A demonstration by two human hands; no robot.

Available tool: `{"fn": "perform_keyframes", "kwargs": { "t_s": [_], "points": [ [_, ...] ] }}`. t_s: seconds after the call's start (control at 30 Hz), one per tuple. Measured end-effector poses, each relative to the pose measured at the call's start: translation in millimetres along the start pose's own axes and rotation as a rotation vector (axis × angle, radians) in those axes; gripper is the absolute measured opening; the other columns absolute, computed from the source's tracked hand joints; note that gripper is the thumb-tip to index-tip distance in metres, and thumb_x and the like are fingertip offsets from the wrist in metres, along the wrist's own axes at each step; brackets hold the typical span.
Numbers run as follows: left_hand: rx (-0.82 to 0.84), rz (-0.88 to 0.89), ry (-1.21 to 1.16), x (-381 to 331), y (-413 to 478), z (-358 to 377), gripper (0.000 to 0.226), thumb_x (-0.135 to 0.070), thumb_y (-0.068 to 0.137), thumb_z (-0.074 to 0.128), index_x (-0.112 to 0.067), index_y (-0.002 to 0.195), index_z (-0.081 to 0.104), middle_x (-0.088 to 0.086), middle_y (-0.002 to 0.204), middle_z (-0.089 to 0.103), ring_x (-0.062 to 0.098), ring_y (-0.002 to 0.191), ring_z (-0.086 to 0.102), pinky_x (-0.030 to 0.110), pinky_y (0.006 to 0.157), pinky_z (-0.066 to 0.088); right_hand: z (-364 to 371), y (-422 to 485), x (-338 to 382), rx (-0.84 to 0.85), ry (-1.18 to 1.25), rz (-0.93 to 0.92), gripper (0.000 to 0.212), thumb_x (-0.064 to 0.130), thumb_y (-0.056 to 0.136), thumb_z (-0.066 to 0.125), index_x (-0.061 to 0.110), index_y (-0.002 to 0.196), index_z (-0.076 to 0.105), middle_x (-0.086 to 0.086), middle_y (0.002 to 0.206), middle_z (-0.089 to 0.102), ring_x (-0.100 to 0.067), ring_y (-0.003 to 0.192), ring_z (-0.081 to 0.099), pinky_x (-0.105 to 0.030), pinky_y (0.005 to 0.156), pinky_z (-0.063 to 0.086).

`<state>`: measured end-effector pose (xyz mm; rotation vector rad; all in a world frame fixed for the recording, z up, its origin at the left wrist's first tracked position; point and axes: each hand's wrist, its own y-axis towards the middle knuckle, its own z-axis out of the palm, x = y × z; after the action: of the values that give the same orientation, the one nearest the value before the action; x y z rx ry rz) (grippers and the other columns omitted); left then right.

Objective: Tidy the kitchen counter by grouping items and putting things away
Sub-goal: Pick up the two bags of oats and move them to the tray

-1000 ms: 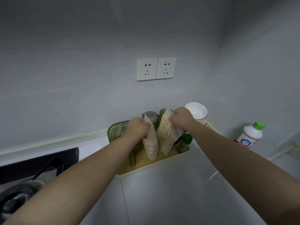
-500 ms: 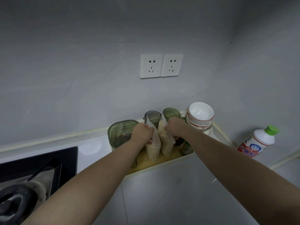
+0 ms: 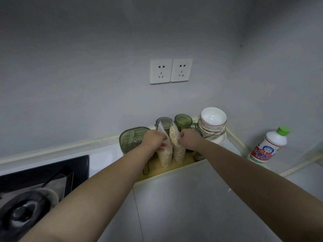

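Left hand [image 3: 153,140] grips one clear plastic oat bag [image 3: 165,157], right hand [image 3: 190,141] pinches the second oat bag [image 3: 178,151] at three o'clock, both upright on the yellow tray [image 3: 189,160].

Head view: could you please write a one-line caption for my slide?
Left hand grips the left bag, right hand the right bag, both flake-filled and upright on a yellow tray.

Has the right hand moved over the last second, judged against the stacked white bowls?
Yes. The right hand, gripping the right oat bag, has come down and left, away from the stacked white bowls it earlier overlapped.
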<state>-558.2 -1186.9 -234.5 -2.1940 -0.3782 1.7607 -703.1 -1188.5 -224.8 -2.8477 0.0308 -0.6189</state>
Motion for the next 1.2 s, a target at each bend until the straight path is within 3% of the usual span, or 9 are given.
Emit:
{"fn": "perform_keyframes", "kwargs": {
  "t_s": [0.13,0.23,0.4,0.47,0.53,0.63,0.8,0.93,1.2],
  "points": [
    [0.023,-0.005,-0.029,-4.6,-21.6,-2.7,0.013,-0.005,0.09,0.054,-0.001,0.1,0.062,0.012,0.093,0.065,0.018,0.069,0.067,0.027,0.053,0.055,-6.5,-19.6,5.9,-0.044,0.019,-0.008,0.035,0.01,0.087,0.05,-0.009,0.115,0.06,-0.023,0.119,0.062,-0.035,0.11,0.057,-0.04,0.092,0.047],
    [0.027,-0.024,-0.086,-4.5,-41.5,-4.3,0.017,-0.005,0.09,0.053,-0.001,0.105,0.061,0.012,0.092,0.065,0.02,0.073,0.069,0.027,0.052,0.056,-8.8,-39.0,12.0,-0.061,0.032,-0.02,0.035,0.01,0.087,0.051,-0.006,0.116,0.061,-0.021,0.119,0.062,-0.034,0.111,0.057,-0.038,0.093,0.046],
    [-0.002,0.058,-0.121,0.0,-72.1,-9.9,0.013,-0.007,0.092,0.051,-0.01,0.083,0.06,0.007,0.086,0.065,0.019,0.071,0.066,0.034,0.069,0.057,-3.9,-68.0,16.0,-0.114,0.049,-0.05,0.035,0.013,0.088,0.051,0.005,0.122,0.059,-0.011,0.124,0.06,-0.028,0.114,0.055,-0.03,0.093,0.043],
    [-0.021,0.111,-0.134,4.6,-89.2,-16.3,0.011,-0.007,0.092,0.051,-0.009,0.085,0.06,0.007,0.087,0.064,0.018,0.07,0.064,0.029,0.063,0.056,2.5,-84.3,18.1,-0.134,0.037,-0.098,0.037,0.014,0.089,0.05,0.009,0.126,0.053,-0.01,0.126,0.059,-0.027,0.114,0.055,-0.029,0.091,0.042],
    [-0.069,0.264,0.084,13.3,-103.9,-29.7,0.015,-0.009,0.092,0.049,-0.01,0.094,0.064,0.007,0.096,0.065,0.018,0.081,0.063,0.027,0.069,0.054,8.9,-101.2,24.0,-0.168,-0.001,-0.182,0.039,0.013,0.089,0.05,0.01,0.128,0.051,-0.011,0.128,0.057,-0.028,0.116,0.054,-0.03,0.093,0.043],
    [-0.14,0.565,0.687,28.0,-121.0,-59.3,0.03,-0.01,0.088,0.051,-0.013,0.116,0.062,0.004,0.124,0.061,0.021,0.116,0.052,0.029,0.098,0.042,14.5,-122.9,38.3,-0.24,-0.103,-0.34,0.042,0.016,0.09,0.05,0.007,0.131,0.046,-0.012,0.135,0.048,-0.028,0.125,0.044,-0.034,0.103,0.037],
    [-0.298,0.671,1.209,41.3,-168.5,-118.1,0.057,-0.032,0.097,0.042,-0.019,0.149,0.021,0.006,0.16,0.006,0.025,0.147,0.0,0.045,0.118,0.009,24.0,-159.0,83.8,-0.404,-0.268,-0.458,0.052,0.039,0.098,0.037,0.013,0.143,0.033,-0.009,0.155,0.022,-0.024,0.144,0.017,-0.047,0.116,0.015],
    [-0.45,0.565,1.357,61.0,-220.2,-165.3,0.064,-0.044,0.099,0.029,-0.023,0.152,0.0,0.005,0.16,-0.012,0.027,0.146,-0.015,0.051,0.116,0.001,45.2,-200.2,136.5,-0.461,-0.29,-0.504,0.059,0.045,0.097,0.035,0.015,0.147,0.026,-0.009,0.159,0.011,-0.024,0.146,0.007,-0.051,0.116,0.002],
    [-0.683,0.442,1.418,129.4,-350.8,-276.2,0.068,-0.051,0.097,0.028,-0.026,0.151,-0.006,0.006,0.159,-0.014,0.029,0.145,-0.017,0.058,0.113,0.002,121.3,-296.2,261.3,-0.472,-0.267,-0.64,0.063,0.051,0.095,0.03,0.016,0.148,0.026,-0.01,0.159,0.008,-0.025,0.147,0.003,-0.053,0.115,0.002]
  ]
}}
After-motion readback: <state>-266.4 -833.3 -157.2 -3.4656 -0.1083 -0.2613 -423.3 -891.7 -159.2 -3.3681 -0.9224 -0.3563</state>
